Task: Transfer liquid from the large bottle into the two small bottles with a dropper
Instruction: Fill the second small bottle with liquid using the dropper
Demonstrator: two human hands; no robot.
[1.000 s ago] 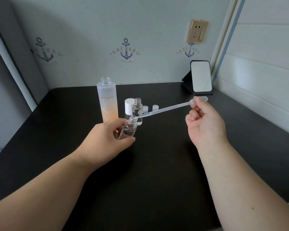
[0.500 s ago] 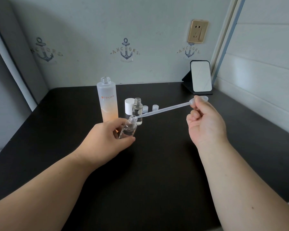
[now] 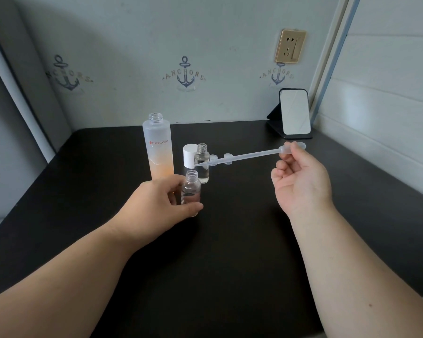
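Just in front of large bottle [image 3: 159, 147]: left hand [image 3: 154, 203] grips small bottle [image 3: 191, 189], upright, mouth open. Right hand [image 3: 300, 181] pinches dropper [image 3: 244, 156] bulb, well right of large bottle; tip hangs above and behind small bottle's mouth. Second small bottle [image 3: 202, 164] stands just right of large bottle. Risks, likely: stray squeeze drips onto table [image 3: 230, 240]; long stem swings, knocks second bottle.

Black table [image 3: 230, 240], pale wall [image 3: 132, 45] patterned with navy anchors, gold socket [image 3: 290, 46], frosted large bottle [image 3: 159, 147] with orange liquid, white cap [image 3: 189, 156].
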